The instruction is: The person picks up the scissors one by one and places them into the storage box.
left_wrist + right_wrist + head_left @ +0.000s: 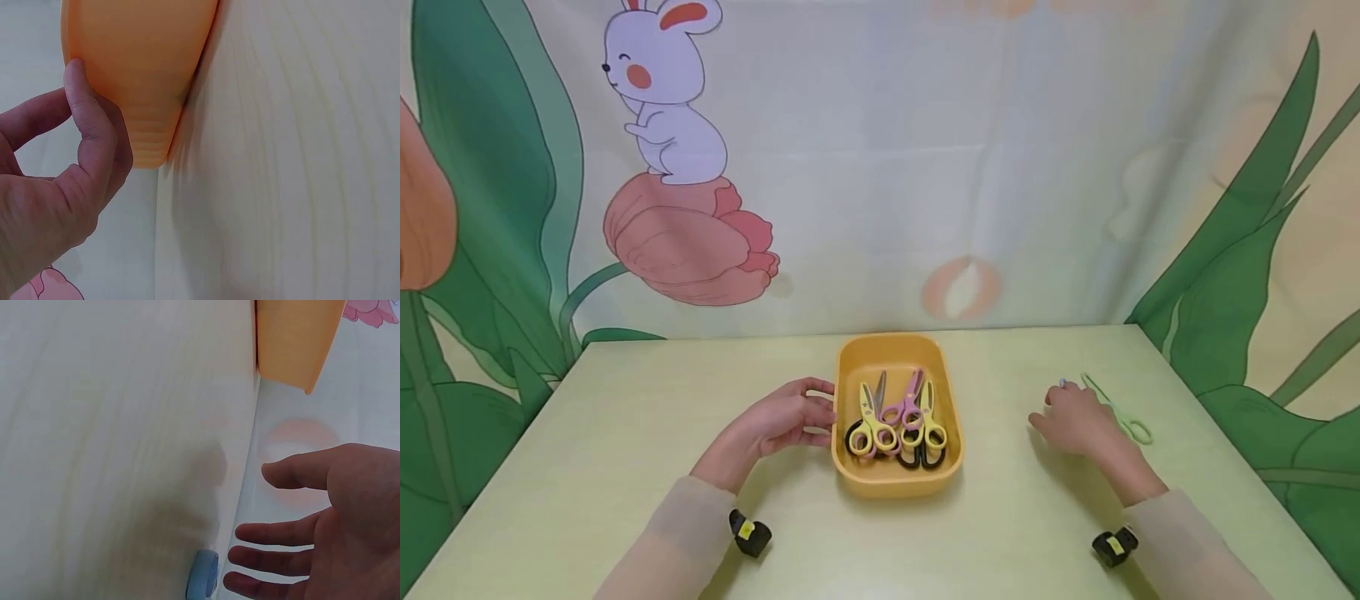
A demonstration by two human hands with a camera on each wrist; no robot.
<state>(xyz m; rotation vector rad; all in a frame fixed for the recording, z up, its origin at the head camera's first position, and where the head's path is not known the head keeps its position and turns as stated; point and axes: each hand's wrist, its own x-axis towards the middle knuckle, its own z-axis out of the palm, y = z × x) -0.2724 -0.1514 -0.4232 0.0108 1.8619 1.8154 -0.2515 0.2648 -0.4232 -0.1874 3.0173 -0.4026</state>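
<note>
A yellow-orange plastic bin (pixel 898 490) holds several pairs of scissors (pixel 880 435) with yellow, pink and black handles. At its left side my left hand (pixel 790 417) has loosely bent fingers, with fingertips at the bin's wall; the left wrist view shows them by the rim. My right hand (pixel 1078 421) hovers over the table right of the bin, fingers apart and holding nothing. Beside and partly behind it lies a thin light green item (pixel 1131 423) with a ring at its near end. A blue rounded object (pixel 203 575) sits below the right fingers, cut off by the frame.
A pale wood-grain table (pixel 1000 542) carries everything. Behind it hangs a cloth backdrop (pixel 865 208) printed with a rabbit, flowers and leaves. Black wrist cameras are strapped at both cuffs.
</note>
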